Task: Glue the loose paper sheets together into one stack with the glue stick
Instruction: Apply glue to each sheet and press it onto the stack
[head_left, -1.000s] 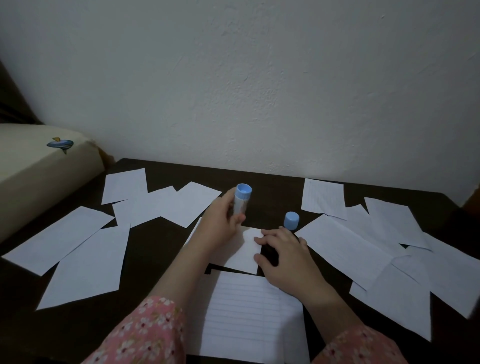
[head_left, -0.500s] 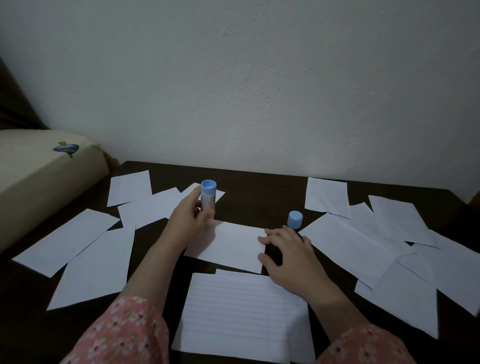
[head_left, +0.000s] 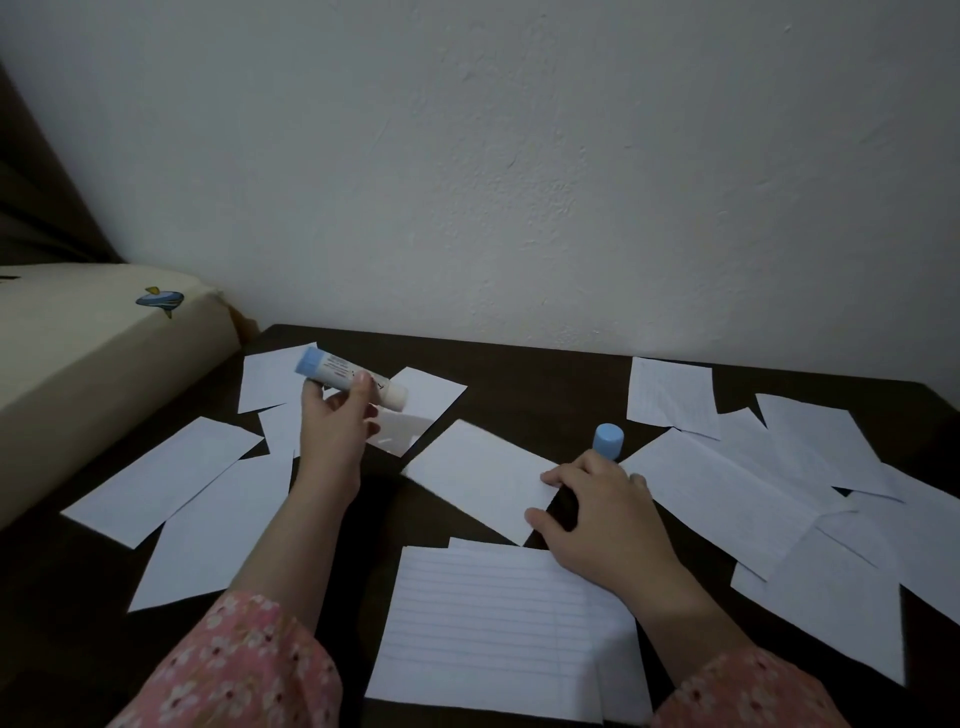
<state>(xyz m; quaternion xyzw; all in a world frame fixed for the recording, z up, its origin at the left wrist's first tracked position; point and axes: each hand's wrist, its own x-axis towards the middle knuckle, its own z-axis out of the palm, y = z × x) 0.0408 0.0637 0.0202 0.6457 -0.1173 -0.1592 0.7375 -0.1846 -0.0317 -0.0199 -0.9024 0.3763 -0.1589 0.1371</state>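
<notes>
My left hand (head_left: 335, 423) holds the uncapped glue stick (head_left: 350, 378) tilted almost flat, lifted above the papers at the left, blue base pointing left. Its blue cap (head_left: 608, 440) stands on the dark table (head_left: 540, 384) just beyond my right hand (head_left: 597, 512). That hand pinches the right corner of a small white sheet (head_left: 478, 478) lying at the table's middle. A lined stack of sheets (head_left: 498, 623) lies in front of me, near the front edge.
Several loose white sheets (head_left: 166, 478) lie scattered on the left and several more sheets (head_left: 779, 488) on the right. A cream mattress (head_left: 88, 353) borders the table's left side. A white wall (head_left: 519, 182) rises right behind the table.
My left hand has moved left and away from the middle sheet, tipping the glue stick from upright to nearly horizontal. My right hand has kept its hold on the sheet's corner.
</notes>
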